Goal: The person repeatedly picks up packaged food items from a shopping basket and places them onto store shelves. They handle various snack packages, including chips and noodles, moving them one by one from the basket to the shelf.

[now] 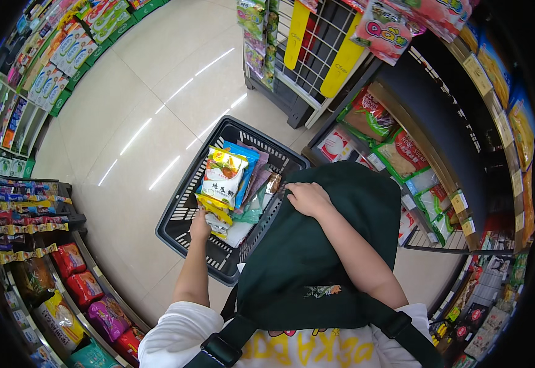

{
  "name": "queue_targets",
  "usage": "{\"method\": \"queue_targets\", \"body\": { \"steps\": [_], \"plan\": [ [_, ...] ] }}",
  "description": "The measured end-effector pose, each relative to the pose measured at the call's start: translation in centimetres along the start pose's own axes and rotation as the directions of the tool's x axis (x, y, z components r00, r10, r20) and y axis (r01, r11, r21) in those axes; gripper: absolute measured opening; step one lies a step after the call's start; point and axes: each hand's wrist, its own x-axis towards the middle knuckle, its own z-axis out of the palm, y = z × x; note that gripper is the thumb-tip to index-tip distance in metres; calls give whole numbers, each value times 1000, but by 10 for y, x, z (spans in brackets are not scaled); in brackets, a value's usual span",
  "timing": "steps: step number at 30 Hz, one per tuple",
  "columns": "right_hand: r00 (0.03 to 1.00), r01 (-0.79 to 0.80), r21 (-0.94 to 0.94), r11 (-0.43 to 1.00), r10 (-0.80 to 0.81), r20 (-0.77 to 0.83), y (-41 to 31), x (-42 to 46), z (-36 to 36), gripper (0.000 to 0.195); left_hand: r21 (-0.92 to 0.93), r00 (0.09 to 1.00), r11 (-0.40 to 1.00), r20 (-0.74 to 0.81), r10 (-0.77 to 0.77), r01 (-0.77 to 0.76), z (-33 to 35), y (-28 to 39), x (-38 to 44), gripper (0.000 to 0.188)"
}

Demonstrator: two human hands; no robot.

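A black plastic shopping basket (182, 195) with slotted walls stands before me on the floor. Packets lie heaped inside it: a yellow-and-white food packet (223, 177) on top, a blue packet (247, 165) behind, and greenish clear plastic packaging (252, 209) to the right. My left hand (199, 226) reaches over the basket's left side, its fingers closed at the edge of a lower yellow packet (216, 211). My right hand (311, 198) lies on a dark green cloth carrier (336, 244) strapped to my chest. Its fingertips are near the basket's right rim; their grip is unclear.
Shelves with bagged goods (401, 152) rise close on the right, beside a wire rack (318, 55) hung with sweets. Boxed cartons (71, 50) line the far left. Snack packs (83, 287) fill the near-left shelf. Glossy floor tiles (124, 115) lie left of the basket.
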Motion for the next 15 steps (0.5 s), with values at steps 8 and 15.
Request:
{"method": "queue_targets", "body": {
  "steps": [8,15],
  "plan": [
    [999,4,-37,999,-2,51,1,4,2,27,279,886,923,447,120,-266,38,17,23,31],
    [996,44,-95,995,-37,76,-5,8,2,22,444,968,886,250,19,-133,62,8,34,20]
  ]
}}
